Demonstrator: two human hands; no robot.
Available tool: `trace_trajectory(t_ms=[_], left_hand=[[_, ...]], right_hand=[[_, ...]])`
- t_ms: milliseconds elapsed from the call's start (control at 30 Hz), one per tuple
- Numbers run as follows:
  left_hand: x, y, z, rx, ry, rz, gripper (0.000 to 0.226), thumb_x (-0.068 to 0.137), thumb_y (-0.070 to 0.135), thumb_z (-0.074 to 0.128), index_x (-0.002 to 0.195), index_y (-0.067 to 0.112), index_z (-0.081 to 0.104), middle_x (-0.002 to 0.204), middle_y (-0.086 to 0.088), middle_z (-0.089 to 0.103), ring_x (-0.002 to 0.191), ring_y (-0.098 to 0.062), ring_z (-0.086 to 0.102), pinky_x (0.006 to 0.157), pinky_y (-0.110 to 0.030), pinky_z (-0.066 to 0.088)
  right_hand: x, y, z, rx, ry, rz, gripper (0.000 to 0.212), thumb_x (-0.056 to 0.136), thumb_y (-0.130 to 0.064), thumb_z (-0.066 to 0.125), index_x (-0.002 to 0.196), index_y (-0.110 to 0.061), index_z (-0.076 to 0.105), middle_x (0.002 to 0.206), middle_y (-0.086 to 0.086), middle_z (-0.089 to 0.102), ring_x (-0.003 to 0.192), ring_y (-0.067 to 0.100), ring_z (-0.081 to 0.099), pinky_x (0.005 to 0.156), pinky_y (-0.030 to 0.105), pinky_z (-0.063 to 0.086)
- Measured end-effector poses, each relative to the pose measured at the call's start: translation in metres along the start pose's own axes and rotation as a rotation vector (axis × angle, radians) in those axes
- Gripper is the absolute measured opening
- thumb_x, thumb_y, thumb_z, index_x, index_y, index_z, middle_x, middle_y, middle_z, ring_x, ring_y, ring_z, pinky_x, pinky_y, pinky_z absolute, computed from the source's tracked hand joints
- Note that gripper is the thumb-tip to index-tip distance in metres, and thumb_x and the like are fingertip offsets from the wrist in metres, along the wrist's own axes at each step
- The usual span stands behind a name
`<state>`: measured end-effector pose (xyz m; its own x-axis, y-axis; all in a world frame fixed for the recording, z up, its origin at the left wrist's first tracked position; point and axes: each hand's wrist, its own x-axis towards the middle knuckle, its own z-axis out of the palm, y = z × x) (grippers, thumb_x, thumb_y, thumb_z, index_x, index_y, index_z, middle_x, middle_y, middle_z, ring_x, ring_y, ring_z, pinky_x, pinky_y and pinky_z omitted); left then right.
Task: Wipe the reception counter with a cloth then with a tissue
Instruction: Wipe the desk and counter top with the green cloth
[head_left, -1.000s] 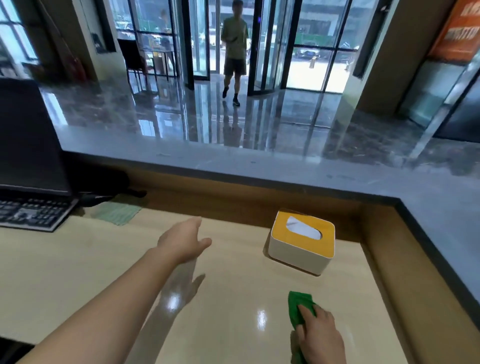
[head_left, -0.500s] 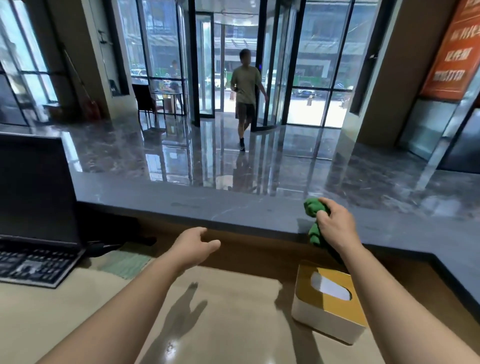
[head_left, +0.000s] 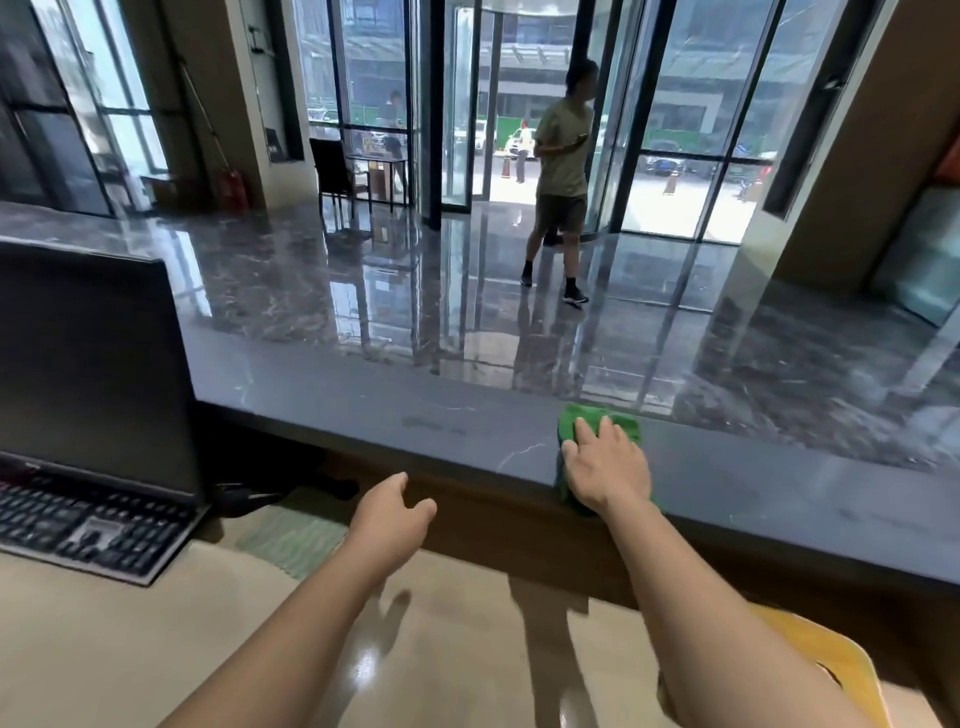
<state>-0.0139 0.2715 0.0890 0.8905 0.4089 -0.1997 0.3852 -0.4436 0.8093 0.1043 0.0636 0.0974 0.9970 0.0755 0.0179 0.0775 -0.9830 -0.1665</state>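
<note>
Green cloth (head_left: 597, 422) lies flat under right hand (head_left: 608, 470) on counter (head_left: 415, 410).

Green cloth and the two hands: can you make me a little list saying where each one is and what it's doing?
green cloth: lying on the dark counter, near its front edge
right hand: pressing down on the cloth, fingers straight
left hand: open, holding nothing, over the lower desk
tissue box: yellow top, bottom right, partly hidden by the right arm, untouched
monitor and keyboard: left side
task stage: cloth wiping; tissue not yet used
</note>
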Motion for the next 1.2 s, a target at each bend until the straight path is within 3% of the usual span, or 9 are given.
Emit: trace_trajectory(t_ms=[200, 333, 433, 600, 700, 867, 1000, 1100, 1200], left_hand=[[0.004, -0.006, -0.009, -0.009, 0.022, 0.011, 0.061, 0.095, 0.021, 0.055, 0.149, 0.013, 0.029, 0.153, -0.006, 0.033, 0.14, -0.023, 0.032, 0.112, -0.039, 0.03], [0.003, 0.0, -0.006, -0.045, 0.018, 0.0, 0.063, 0.094, 0.02, 0.056, 0.149, 0.015, 0.027, 0.154, -0.006, 0.032, 0.14, -0.024, 0.032, 0.111, -0.039, 0.031], [0.004, 0.004, -0.001, -0.135, 0.0, -0.047, 0.064, 0.094, 0.017, 0.056, 0.15, 0.016, 0.024, 0.154, -0.006, 0.03, 0.14, -0.026, 0.033, 0.109, -0.041, 0.034], [0.011, 0.011, -0.001, -0.295, 0.0, -0.111, 0.067, 0.094, 0.017, 0.056, 0.151, 0.015, 0.02, 0.156, -0.006, 0.027, 0.141, -0.027, 0.029, 0.111, -0.042, 0.031], [0.02, 0.015, -0.007, -0.391, 0.038, -0.15, 0.064, 0.096, 0.021, 0.054, 0.151, 0.012, 0.021, 0.155, -0.008, 0.029, 0.14, -0.028, 0.031, 0.11, -0.041, 0.03], [0.039, 0.005, -0.018, -0.619, 0.142, -0.283, 0.054, 0.097, 0.04, 0.048, 0.14, 0.009, 0.042, 0.143, -0.017, 0.044, 0.131, -0.036, 0.041, 0.109, -0.048, 0.032], [0.05, -0.004, -0.029, -0.936, 0.191, -0.35, 0.053, 0.095, 0.051, 0.044, 0.131, 0.012, 0.047, 0.127, -0.008, 0.056, 0.118, -0.026, 0.053, 0.1, -0.039, 0.04], [0.056, -0.008, -0.037, -1.091, 0.197, -0.342, 0.069, 0.098, 0.053, 0.033, 0.147, 0.006, 0.028, 0.152, -0.009, 0.034, 0.14, -0.024, 0.033, 0.114, -0.038, 0.025], [0.059, -0.007, -0.041, -1.151, 0.238, -0.321, 0.073, 0.097, 0.058, 0.026, 0.149, 0.006, 0.026, 0.154, -0.009, 0.03, 0.141, -0.023, 0.03, 0.116, -0.038, 0.021]], right_hand=[[0.008, -0.093, 0.009, 0.013, -0.097, -0.27, 0.053, 0.103, -0.038, 0.021, 0.154, -0.023, 0.016, 0.161, 0.01, 0.007, 0.148, 0.027, 0.01, 0.12, 0.041, 0.012], [0.006, -0.077, 0.002, 0.024, -0.183, -0.346, 0.053, 0.104, -0.04, 0.019, 0.154, -0.025, 0.013, 0.162, 0.006, 0.005, 0.148, 0.023, 0.009, 0.119, 0.038, 0.013], [0.006, -0.026, -0.007, 0.064, -0.174, -0.254, 0.053, 0.104, -0.042, 0.02, 0.154, -0.025, 0.013, 0.162, 0.006, 0.007, 0.148, 0.021, 0.008, 0.119, 0.037, 0.012], [0.005, 0.074, -0.021, 0.087, -0.077, 0.048, 0.054, 0.103, -0.043, 0.021, 0.154, -0.024, 0.017, 0.161, 0.008, 0.012, 0.148, 0.023, 0.01, 0.118, 0.039, 0.013], [0.009, 0.087, -0.02, 0.087, -0.041, 0.138, 0.055, 0.102, -0.042, 0.02, 0.154, -0.023, 0.017, 0.16, 0.011, 0.013, 0.148, 0.026, 0.011, 0.118, 0.041, 0.013], [0.02, 0.028, -0.005, 0.055, -0.023, 0.11, 0.056, 0.102, -0.042, 0.017, 0.154, -0.023, 0.016, 0.16, 0.014, 0.008, 0.148, 0.029, 0.008, 0.12, 0.042, 0.011], [0.028, -0.052, 0.01, 0.111, -0.065, -0.092, 0.054, 0.102, -0.043, 0.015, 0.154, -0.025, 0.015, 0.161, 0.011, 0.004, 0.149, 0.026, 0.004, 0.12, 0.04, 0.007], [0.037, -0.123, 0.019, 0.134, -0.123, -0.265, 0.053, 0.103, -0.042, 0.015, 0.154, -0.026, 0.014, 0.161, 0.009, 0.002, 0.149, 0.024, 0.003, 0.12, 0.039, 0.005], [0.045, -0.181, 0.028, 0.102, -0.192, -0.463, 0.053, 0.103, -0.041, 0.016, 0.154, -0.027, 0.014, 0.161, 0.009, 0.003, 0.149, 0.025, 0.004, 0.121, 0.041, 0.006]])
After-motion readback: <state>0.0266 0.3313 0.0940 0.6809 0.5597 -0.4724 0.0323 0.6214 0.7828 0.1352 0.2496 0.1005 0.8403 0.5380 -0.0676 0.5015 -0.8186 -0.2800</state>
